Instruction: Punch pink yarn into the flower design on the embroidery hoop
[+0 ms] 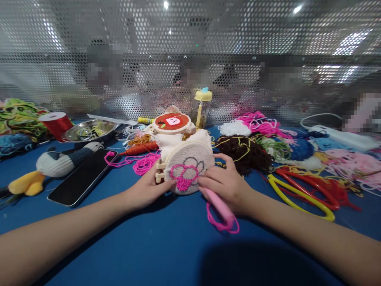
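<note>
Tilted up in front of me is an embroidery hoop (205, 153) with pale cloth, bearing a drawn flower partly outlined and filled in bright pink loops. My left hand (153, 183) grips the hoop's left edge by its wooden screw clamp, thumb on the front, other fingers hidden behind. A pink punch needle pen (220, 208) lies in my right hand (224, 183), whose fingers are closed around it near the cloth's lower right. Its tip is hidden by the fingers. Pink yarn loops from the pen's rear end. A pile of pink yarn (145, 163) lies behind my left hand.
Behind the hoop sits a second hoop with a red design (172, 122) and a yellow-lidded bottle (203, 107). A phone (81, 178), a plush bird (53, 163) and a metal bowl (91, 131) are left. Brown yarn (245, 153) and scissors with yellow handles (300, 196) lie right.
</note>
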`<state>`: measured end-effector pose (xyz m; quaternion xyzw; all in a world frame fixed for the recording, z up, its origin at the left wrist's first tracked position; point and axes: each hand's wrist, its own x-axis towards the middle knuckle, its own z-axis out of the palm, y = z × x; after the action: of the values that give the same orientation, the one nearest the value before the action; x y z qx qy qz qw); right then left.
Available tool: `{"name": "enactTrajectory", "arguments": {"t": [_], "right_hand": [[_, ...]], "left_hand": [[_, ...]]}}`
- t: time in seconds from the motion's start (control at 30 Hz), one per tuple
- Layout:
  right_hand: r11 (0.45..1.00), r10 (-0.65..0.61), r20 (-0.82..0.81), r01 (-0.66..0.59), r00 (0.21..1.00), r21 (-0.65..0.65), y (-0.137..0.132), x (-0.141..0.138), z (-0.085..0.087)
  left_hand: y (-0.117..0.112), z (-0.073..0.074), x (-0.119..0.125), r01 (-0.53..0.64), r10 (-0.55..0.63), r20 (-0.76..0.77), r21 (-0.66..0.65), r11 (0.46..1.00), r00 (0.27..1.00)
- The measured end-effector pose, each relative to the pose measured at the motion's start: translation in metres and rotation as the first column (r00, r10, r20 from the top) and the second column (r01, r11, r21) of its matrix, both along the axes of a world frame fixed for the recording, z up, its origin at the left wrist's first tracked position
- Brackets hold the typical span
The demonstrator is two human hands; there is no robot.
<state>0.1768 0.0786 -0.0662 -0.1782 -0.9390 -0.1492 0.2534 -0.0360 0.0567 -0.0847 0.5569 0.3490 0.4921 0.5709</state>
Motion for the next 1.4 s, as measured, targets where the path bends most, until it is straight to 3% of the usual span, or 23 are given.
{"name": "enactTrajectory", "arguments": {"t": [0.17, 0.3, 0.4, 0.6, 1.0, 1.2, 1.4], "right_hand": [[0.998, 0.058, -0.156, -0.057, 0.986, 0.012, 0.009, 0.003, -0.018], [0.985, 0.103, -0.090, -0.114, 0.991, -0.132, 0.018, 0.004, -0.024], [0.958, 0.093, -0.088, -0.113, 0.992, -0.264, 0.017, 0.004, -0.022], [0.922, 0.087, -0.206, -0.157, 0.975, -0.354, 0.003, 0.004, -0.011], [0.933, 0.087, -0.375, -0.208, 0.923, -0.294, 0.000, 0.004, -0.017], [0.917, 0.094, -0.173, -0.153, 0.980, -0.369, 0.004, 0.004, -0.013], [0.950, 0.101, -0.149, -0.140, 0.984, -0.278, 0.006, 0.002, -0.013]], "left_hand": [[-0.001, 0.003, 0.001, -0.049, 0.064, -0.127, 0.117, 0.992, 0.990], [0.001, 0.003, 0.001, -0.185, 0.195, -0.090, 0.112, 0.976, 0.977], [0.003, 0.003, 0.000, -0.226, 0.230, -0.084, 0.058, 0.972, 0.970], [0.004, 0.003, 0.001, -0.203, 0.204, -0.057, 0.027, 0.979, 0.977], [0.004, 0.001, 0.001, -0.192, 0.192, -0.077, 0.001, 0.981, 0.978], [0.005, 0.000, 0.001, -0.175, 0.183, -0.148, 0.061, 0.983, 0.972], [0.005, -0.001, 0.000, -0.188, 0.205, -0.199, 0.101, 0.977, 0.958]]}}
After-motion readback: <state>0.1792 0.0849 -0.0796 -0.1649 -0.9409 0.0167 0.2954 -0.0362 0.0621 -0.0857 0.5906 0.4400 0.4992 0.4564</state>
